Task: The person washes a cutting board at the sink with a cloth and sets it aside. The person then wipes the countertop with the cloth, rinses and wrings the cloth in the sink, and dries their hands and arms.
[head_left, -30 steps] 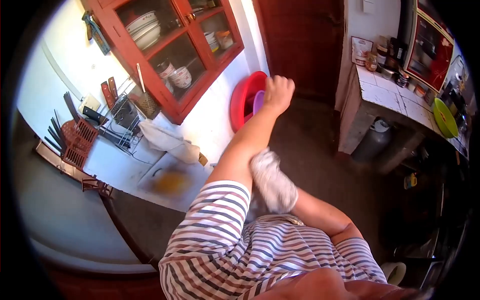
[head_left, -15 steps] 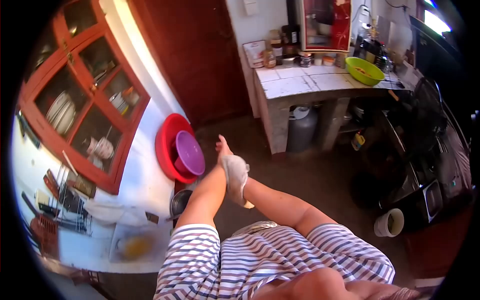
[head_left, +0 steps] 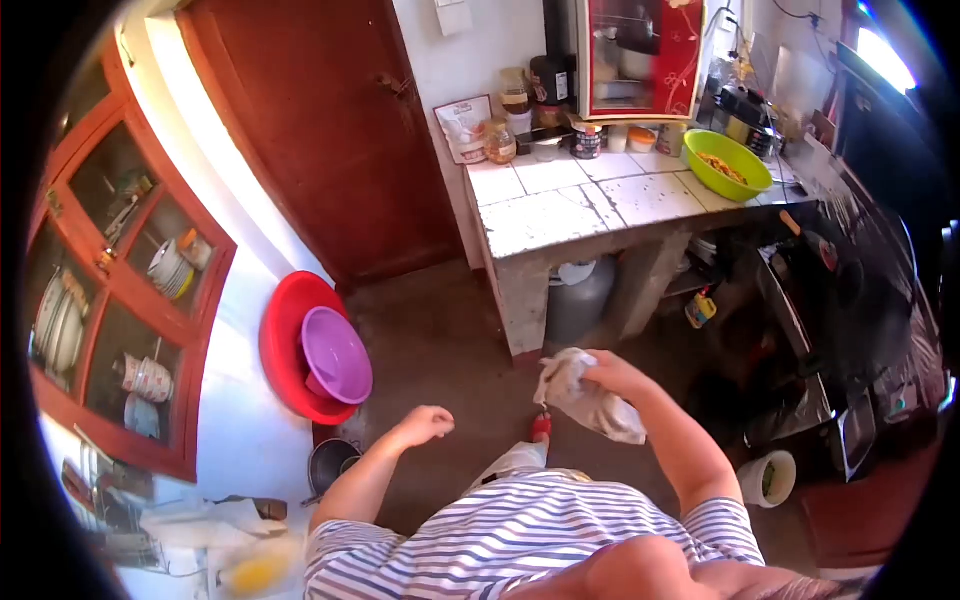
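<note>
A crumpled pale cloth hangs from my right hand, which has its fingers wrapped round the upper part, over the dark floor. My left hand is to the left at about waist height, fingers curled in, apart from the cloth; nothing shows in it. Nearest to that hand are a purple basin resting against a large red basin, and a dark pan below them.
A white tiled counter carries jars, a red-framed cabinet and a green bowl of food. Beneath stands a grey gas cylinder. A white bucket is at right, a glass-fronted cupboard at left, a red door behind.
The view has swung right toward the counter. The cloth was against my left forearm, then near the wrist; now my right hand holds it away and my arms are apart.
</note>
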A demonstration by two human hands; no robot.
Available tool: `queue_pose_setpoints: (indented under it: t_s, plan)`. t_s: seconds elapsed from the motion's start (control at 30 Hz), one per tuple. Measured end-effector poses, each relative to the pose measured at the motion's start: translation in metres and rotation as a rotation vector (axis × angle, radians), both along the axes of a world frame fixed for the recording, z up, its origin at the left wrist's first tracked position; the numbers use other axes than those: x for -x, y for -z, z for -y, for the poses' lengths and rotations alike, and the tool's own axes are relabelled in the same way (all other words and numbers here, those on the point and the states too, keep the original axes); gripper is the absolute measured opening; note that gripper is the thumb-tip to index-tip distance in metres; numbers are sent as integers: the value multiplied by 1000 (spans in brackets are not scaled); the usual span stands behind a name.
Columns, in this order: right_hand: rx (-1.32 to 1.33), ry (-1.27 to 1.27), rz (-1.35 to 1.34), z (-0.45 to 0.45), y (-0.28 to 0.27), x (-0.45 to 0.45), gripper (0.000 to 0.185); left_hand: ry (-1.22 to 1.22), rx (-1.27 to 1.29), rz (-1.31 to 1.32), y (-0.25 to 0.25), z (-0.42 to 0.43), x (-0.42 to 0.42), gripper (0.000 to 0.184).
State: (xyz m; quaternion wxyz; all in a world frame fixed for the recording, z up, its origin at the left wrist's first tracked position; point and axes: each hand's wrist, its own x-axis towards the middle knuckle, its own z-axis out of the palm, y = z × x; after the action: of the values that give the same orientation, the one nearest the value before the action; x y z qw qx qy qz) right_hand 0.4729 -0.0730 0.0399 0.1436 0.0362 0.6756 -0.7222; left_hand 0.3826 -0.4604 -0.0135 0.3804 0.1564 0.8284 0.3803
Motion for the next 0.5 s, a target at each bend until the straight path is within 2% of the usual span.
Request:
queue_pose_setpoints:
  t_s: [0.03, 0.07, 0.13, 0.2, 0.27, 0.33, 0.47, 0.5]
  plan:
    - [-79, -14, 7, -30, 8, 13, 33, -127, -35, 21, -5, -16, 22, 22]
    - [-66, 26, 39, -50, -4, 23, 34, -135, -41, 32, 0, -34, 48, 22]
    - [1, 135, 93, -81, -40, 35, 38, -181, -207, -172, 10, -71, 97, 23]
    - [-26, 217, 94, -119, -43, 51, 40, -224, -288, -472, -22, -127, 141, 26]
    - [-46, 288, 102, -146, -48, 61, 41, -149, -239, -647, -71, -184, 189, 30]
    - [88, 450, 123, -167, -63, 64, 42, -175, -361, -482, -55, -240, 264, 37]
    - [148, 477, 68, -214, -66, 79, 42, -184, -160, -757, -89, -364, 339, 51]
    - [190, 518, 92, -225, -70, 85, 45, -181, -107, -717, -92, -391, 356, 56]
